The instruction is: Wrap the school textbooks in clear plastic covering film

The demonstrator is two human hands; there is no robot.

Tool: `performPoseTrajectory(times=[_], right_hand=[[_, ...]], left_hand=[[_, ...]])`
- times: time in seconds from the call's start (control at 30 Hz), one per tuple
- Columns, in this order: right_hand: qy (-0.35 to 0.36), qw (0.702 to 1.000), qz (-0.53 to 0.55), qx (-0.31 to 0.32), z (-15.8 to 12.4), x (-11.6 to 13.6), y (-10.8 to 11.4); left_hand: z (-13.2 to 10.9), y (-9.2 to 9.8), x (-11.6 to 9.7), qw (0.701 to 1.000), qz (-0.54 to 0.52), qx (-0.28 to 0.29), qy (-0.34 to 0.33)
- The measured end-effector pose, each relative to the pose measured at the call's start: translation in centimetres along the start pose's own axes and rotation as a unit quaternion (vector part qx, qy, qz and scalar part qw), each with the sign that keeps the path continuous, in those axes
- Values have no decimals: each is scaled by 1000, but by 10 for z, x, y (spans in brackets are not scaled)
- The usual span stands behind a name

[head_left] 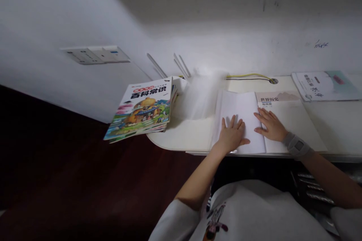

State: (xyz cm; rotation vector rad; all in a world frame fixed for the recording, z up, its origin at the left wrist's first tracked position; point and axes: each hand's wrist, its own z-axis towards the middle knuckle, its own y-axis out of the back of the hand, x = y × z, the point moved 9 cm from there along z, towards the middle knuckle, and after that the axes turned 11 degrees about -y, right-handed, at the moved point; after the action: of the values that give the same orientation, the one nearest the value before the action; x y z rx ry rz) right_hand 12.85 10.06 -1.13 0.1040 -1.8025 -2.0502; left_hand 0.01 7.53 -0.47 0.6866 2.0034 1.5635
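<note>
A book with a pale cover (pixel 291 124) and Chinese title lettering lies on the white desk (pixel 181 135). Along its left side is a white sheet of paper (pixel 240 105) with a straight edge running over the cover; whether it is wrapped round the book I cannot tell. My left hand (pixel 232 135) rests flat on this sheet, fingers spread. Across the sheet's right edge lies my right hand (pixel 270 123), fingers stretched out over the sheet and cover, a grey band on the wrist. Left of the sheet is a see-through plastic sheet (pixel 199 96), its outline blurred.
A stack of colourful picture books (pixel 141 111) overhangs the desk's rounded left end. At the right back lies another booklet (pixel 325 84). Behind are a yellow cable (pixel 249 75), a cable hole (pixel 273 81) and pale upright antennas (pixel 181 66). A socket panel (pixel 96 55) is on the wall.
</note>
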Motion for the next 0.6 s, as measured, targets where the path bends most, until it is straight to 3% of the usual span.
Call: performPoseTrajectory(times=[0.43,0.53,0.6], right_hand=[[31,999,-34,19,-2,4,-8],[55,997,-48,21,-4,8,-10],[66,996,-58,19,-5,10,-11]], left_hand=[[-5,-1,6,1000,-19,13,9],[-5,-2,6,1000,-18,-4,3],[-8,6,12,999,-10,-49,16]])
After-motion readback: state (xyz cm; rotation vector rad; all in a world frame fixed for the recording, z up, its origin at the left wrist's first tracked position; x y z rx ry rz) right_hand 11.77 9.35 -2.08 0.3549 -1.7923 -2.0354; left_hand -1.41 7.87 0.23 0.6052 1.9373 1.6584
